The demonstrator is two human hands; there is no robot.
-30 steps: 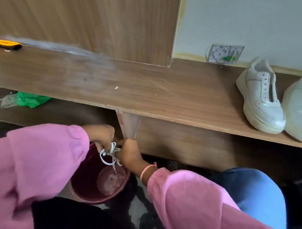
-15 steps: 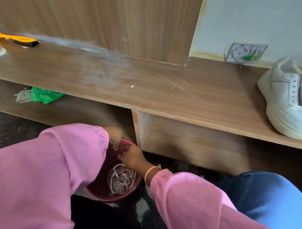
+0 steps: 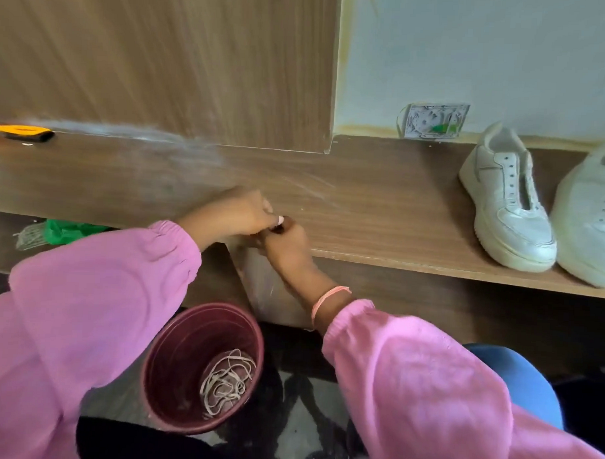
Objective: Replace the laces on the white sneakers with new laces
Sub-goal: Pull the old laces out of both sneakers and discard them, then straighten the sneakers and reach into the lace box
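Two white sneakers stand on the wooden shelf (image 3: 380, 211) at the right: one whole sneaker (image 3: 508, 202) with bare eyelets, and a second sneaker (image 3: 593, 219) cut by the frame edge. A tangle of off-white laces (image 3: 227, 381) lies in the bottom of a maroon bucket (image 3: 174, 331) on the floor below. My left hand (image 3: 240, 210) and my right hand (image 3: 287, 246) meet at the shelf's front edge, fingers curled and touching each other. Nothing shows in either hand.
A yellow utility knife (image 3: 20, 132) lies at the shelf's far left. A green bag (image 3: 68, 229) sits in the lower compartment. A wall socket (image 3: 433, 120) is behind the sneakers. My blue-jeaned knee (image 3: 525, 384) is at the lower right.
A second ago both hands held the laces over the bucket. The laces dropped in, and both hands rose to the shelf edge.
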